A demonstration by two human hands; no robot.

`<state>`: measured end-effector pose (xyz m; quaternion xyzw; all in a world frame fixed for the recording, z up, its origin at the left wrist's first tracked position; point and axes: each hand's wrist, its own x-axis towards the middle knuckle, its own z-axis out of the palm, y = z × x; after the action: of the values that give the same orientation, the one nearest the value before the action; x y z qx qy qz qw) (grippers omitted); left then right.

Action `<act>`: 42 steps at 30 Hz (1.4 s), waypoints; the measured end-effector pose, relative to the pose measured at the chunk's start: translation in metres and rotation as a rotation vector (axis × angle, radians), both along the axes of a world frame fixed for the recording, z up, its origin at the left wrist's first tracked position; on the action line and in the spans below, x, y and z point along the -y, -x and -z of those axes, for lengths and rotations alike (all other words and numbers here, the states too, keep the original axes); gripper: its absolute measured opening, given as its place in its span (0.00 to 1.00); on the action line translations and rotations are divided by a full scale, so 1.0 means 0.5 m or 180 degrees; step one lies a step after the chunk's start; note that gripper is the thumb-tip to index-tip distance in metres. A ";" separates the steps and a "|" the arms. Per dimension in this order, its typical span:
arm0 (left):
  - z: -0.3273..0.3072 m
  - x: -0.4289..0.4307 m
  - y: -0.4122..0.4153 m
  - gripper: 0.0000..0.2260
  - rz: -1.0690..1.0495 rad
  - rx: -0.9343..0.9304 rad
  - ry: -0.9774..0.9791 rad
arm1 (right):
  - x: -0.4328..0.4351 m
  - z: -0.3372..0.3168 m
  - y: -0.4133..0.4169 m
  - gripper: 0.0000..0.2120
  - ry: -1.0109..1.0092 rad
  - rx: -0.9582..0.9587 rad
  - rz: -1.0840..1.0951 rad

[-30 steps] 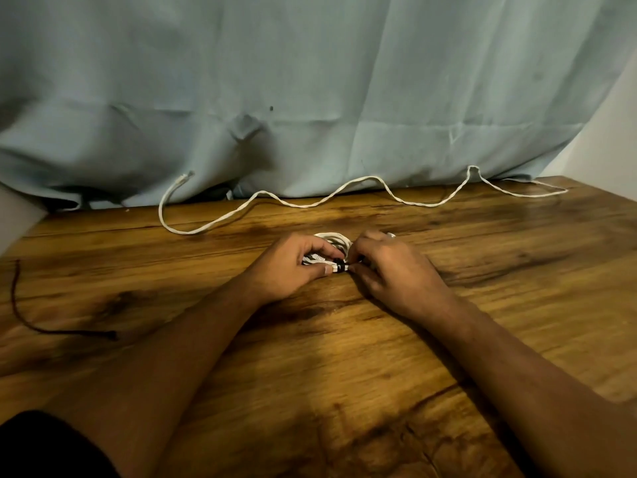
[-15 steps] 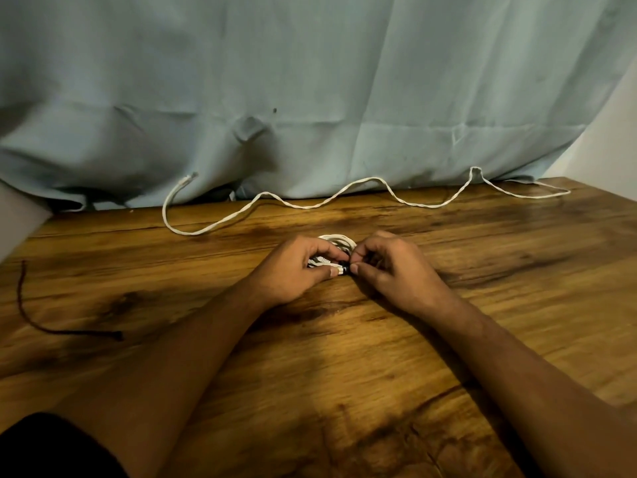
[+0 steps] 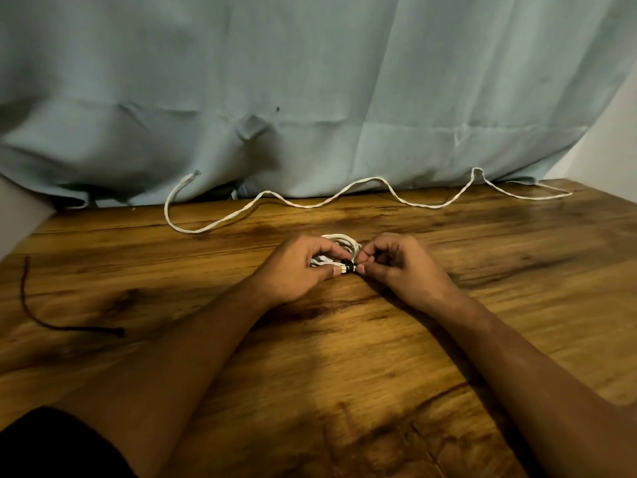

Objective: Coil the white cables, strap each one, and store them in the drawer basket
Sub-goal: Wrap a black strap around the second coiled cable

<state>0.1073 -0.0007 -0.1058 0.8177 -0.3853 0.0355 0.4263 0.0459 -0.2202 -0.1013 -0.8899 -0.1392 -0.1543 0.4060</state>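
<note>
A coiled white cable (image 3: 339,240), wound into a small flat bundle of round loops, lies on the wooden table (image 3: 344,374) between the two hands. The left hand (image 3: 296,267) grips its near left side, with fingers curled over the top of the loops and the thumb tip pressed against the gathered strands. Just right of that thumb a narrow black strap (image 3: 348,267) rings the bundle. The right hand (image 3: 396,267) pinches this strap between thumb and forefinger, its other fingers curled in behind. The two thumb tips sit almost touching, one on either side of the strap.

Beyond the grip, toward the far table edge, a loose white cable (image 3: 310,206) with a braided look runs in shallow waves across the table. Its left end bends up against a creased pale blue cloth (image 3: 310,81) that hangs behind the table. Far to the left of the grip a thin dark cord (image 3: 82,328) lies in a hooked curve. The table surface is glossy, brown and heavily grained.
</note>
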 end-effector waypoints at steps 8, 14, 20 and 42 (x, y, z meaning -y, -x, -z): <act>-0.002 0.002 0.000 0.13 -0.0028 -0.0033 -0.0124 | -0.011 -0.016 0.007 0.06 0.0634 0.0114 0.0052; -0.007 0.000 0.005 0.13 -0.0028 -0.0010 -0.0136 | -0.010 -0.010 0.002 0.06 0.0317 0.0056 -0.0030; -0.013 -0.003 0.009 0.14 -0.0069 -0.0083 -0.0059 | -0.006 -0.003 0.002 0.04 -0.0064 -0.0060 0.0094; -0.012 -0.005 0.011 0.13 0.0044 -0.0180 0.0022 | -0.014 -0.013 0.021 0.04 0.0643 0.0329 0.0045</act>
<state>0.1019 0.0016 -0.0996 0.8142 -0.3787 0.0107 0.4400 0.0352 -0.2130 -0.0948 -0.9181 -0.1685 -0.1881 0.3054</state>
